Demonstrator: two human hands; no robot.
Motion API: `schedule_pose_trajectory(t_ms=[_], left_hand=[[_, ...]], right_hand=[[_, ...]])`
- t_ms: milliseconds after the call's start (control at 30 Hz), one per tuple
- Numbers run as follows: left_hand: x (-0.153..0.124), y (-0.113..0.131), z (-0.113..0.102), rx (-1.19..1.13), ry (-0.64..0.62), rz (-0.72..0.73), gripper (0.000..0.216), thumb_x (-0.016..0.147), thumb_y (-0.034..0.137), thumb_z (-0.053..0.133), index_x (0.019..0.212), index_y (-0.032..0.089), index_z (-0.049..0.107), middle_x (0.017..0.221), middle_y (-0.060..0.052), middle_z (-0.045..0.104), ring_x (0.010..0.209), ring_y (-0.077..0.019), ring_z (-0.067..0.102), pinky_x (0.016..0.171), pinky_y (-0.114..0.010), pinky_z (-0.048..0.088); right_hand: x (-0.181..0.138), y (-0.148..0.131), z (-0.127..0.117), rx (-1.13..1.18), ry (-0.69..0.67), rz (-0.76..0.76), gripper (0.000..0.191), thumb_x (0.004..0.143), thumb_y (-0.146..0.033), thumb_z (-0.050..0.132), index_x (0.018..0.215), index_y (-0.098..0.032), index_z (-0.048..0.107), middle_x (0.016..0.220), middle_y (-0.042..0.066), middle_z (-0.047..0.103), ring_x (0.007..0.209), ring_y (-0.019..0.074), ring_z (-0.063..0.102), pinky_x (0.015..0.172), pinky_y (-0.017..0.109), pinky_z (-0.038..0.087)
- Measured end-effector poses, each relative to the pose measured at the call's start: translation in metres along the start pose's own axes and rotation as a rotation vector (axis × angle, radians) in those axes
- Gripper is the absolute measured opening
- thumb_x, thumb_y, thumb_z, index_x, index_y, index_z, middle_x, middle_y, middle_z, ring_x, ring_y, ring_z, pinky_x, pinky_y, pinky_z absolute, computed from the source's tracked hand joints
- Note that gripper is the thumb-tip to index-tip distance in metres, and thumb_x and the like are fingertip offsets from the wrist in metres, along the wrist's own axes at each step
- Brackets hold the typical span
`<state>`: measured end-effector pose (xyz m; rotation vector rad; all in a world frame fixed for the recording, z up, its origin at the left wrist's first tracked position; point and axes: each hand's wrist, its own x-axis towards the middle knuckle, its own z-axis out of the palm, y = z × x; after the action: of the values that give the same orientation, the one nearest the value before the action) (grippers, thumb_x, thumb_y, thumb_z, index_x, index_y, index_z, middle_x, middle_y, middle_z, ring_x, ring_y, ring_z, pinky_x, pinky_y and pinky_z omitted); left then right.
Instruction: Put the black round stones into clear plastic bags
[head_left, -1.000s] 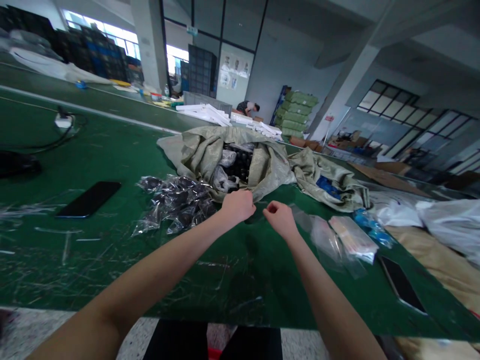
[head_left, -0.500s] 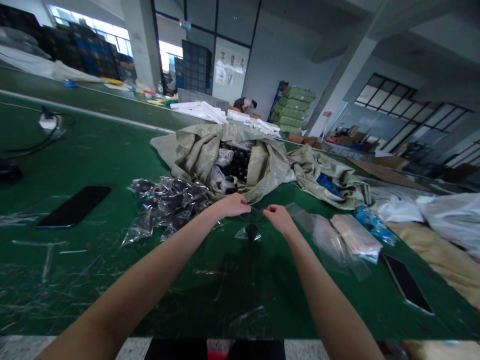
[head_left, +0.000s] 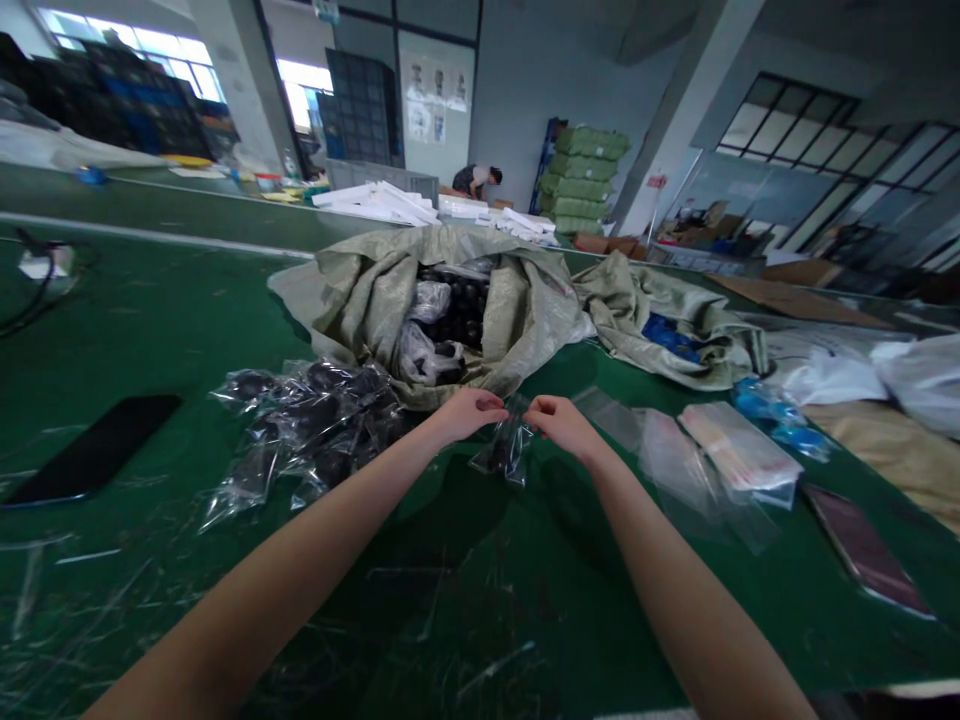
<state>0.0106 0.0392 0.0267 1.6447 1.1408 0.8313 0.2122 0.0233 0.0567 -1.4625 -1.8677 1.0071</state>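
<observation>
Between my two hands hangs a clear plastic bag [head_left: 504,455] with a dark round item at its bottom. My left hand [head_left: 474,412] pinches the bag's upper left side. On the other side, my right hand [head_left: 553,417] is closed on its upper right edge. To the left lies a pile of dark items in clear bags [head_left: 311,420]. Just behind my hands, a large woven sack [head_left: 525,310] stands with its mouth folded back, and black round items [head_left: 465,312] fill it. Flat clear bags [head_left: 679,455] lie in a stack to the right.
A phone [head_left: 94,445] lies at the left, another phone [head_left: 866,550] at the right. A second woven sack [head_left: 630,325] holds something blue. Blue wrapped items [head_left: 780,418] lie beside the bags. A person [head_left: 477,182] bends over far behind the white strips [head_left: 379,203].
The bag between my hands now hangs more upright and bunched, its dark item lower in it. My hands have drawn slightly closer together. The camera view has shifted.
</observation>
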Motion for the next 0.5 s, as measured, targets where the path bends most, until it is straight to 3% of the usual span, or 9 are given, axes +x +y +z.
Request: schedule_pose_trajectory(t_ms=[167,367,500], left_hand=[[0.008,0.000,0.008,-0.003,0.066,0.004,0.028,0.070,0.037,0.071,0.083,0.013,0.071,0.079,-0.006,0.072,0.073,-0.0176,0.064,0.070,-0.029,0.047],[-0.004,0.014,0.011,0.052,0.072,0.024,0.037,0.074,0.050,0.065,0.084,0.015,0.069,0.082,-0.006,0.072,0.075,-0.0177,0.064,0.069,-0.028,0.046],[-0.010,0.032,0.015,0.166,0.176,-0.015,0.046,0.070,0.061,0.064,0.081,0.017,0.066,0.076,-0.005,0.071,0.070,-0.0199,0.064,0.062,-0.029,0.045]], right_hand=[[-0.001,0.009,-0.002,0.154,-0.033,-0.044,0.013,0.071,-0.029,0.062,0.065,-0.018,0.057,0.066,0.000,0.064,0.062,0.0124,0.056,0.058,0.024,0.045],[-0.013,0.013,0.004,0.327,0.053,0.024,0.011,0.070,-0.023,0.063,0.062,-0.019,0.056,0.064,0.000,0.065,0.061,0.0136,0.062,0.060,0.025,0.049],[-0.020,0.010,0.006,0.215,0.120,-0.050,0.009,0.073,-0.020,0.060,0.065,-0.019,0.055,0.060,-0.003,0.062,0.059,0.0116,0.058,0.058,0.023,0.044]])
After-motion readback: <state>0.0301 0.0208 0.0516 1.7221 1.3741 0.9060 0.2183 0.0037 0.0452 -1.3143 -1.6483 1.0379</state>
